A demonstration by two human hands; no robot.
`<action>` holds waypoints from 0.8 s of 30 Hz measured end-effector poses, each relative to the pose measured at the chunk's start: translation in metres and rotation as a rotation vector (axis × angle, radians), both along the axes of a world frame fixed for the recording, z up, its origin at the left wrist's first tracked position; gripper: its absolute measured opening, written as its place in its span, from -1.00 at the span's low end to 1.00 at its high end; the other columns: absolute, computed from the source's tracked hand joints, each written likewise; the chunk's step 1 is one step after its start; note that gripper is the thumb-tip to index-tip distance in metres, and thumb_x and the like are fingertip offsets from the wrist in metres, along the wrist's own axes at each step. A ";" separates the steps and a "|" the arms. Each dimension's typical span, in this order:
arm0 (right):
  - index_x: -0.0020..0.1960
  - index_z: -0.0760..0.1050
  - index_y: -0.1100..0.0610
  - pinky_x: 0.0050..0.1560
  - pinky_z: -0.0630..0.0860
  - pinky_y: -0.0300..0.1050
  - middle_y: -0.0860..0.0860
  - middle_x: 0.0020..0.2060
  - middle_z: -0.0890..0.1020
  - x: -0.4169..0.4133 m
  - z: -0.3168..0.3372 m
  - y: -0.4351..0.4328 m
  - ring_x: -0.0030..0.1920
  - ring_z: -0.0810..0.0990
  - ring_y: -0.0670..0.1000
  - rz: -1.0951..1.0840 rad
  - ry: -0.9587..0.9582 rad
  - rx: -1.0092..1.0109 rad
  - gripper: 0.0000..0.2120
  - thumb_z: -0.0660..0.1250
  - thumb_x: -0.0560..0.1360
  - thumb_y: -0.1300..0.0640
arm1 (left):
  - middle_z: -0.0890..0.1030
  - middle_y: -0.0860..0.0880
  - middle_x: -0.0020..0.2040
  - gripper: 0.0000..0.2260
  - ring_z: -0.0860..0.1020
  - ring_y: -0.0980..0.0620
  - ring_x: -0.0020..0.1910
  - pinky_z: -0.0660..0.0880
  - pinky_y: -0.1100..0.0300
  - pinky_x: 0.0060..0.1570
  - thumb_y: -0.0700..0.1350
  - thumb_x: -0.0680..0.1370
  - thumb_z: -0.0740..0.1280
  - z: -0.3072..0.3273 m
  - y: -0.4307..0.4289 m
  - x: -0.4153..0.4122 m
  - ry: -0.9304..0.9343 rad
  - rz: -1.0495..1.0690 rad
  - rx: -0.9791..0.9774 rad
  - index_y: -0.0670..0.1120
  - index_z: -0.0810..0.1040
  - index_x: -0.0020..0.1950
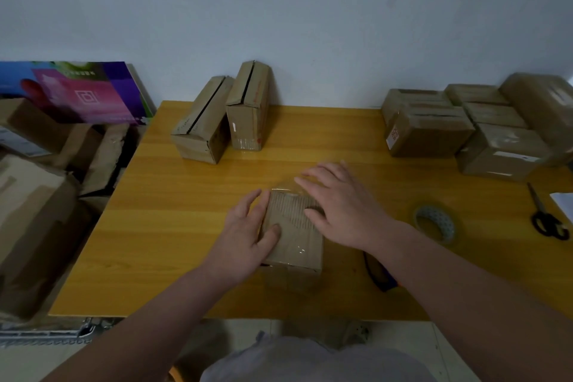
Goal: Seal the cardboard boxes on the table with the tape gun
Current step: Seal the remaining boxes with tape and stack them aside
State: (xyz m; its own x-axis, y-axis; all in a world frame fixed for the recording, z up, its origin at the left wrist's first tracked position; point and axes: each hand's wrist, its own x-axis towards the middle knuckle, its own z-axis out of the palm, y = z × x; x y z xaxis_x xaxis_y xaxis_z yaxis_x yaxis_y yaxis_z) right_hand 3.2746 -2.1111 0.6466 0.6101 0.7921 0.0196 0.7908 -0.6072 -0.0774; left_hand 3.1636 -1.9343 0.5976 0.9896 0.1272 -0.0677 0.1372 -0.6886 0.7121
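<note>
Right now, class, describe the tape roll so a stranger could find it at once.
Start at the yellow wooden table. Look between the right hand and the black-handled scissors. The clear roll of tape lies flat there, round and see-through, unlike anything nearby.

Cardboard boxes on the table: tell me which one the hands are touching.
Only the small box at near centre: left hand and right hand rest on it.

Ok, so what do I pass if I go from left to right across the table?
Leaning open box → upright open box → box in the middle → tape roll → scissors. The taped stack at the back right overlaps the last two, so it is left out.
</note>
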 end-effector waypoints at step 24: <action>0.58 -0.06 0.06 0.49 0.02 -0.01 0.00 0.51 0.17 0.002 -0.005 -0.004 0.50 0.10 0.03 -0.201 0.252 0.151 -0.22 0.28 0.53 -0.13 | -0.26 0.04 0.53 -0.38 -0.31 -0.03 0.49 0.05 0.02 0.46 0.28 0.43 -0.33 0.025 -0.003 0.001 0.043 -0.192 0.528 0.29 -0.01 0.50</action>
State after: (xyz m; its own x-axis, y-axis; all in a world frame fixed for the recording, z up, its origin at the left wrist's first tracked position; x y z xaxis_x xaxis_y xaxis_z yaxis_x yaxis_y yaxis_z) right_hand 3.2770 -2.1152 0.6413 0.7541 0.6553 -0.0436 0.6011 -0.7155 -0.3560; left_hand 3.1647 -1.9375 0.6221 0.9961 -0.0272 -0.0844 -0.0043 -0.9656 0.2601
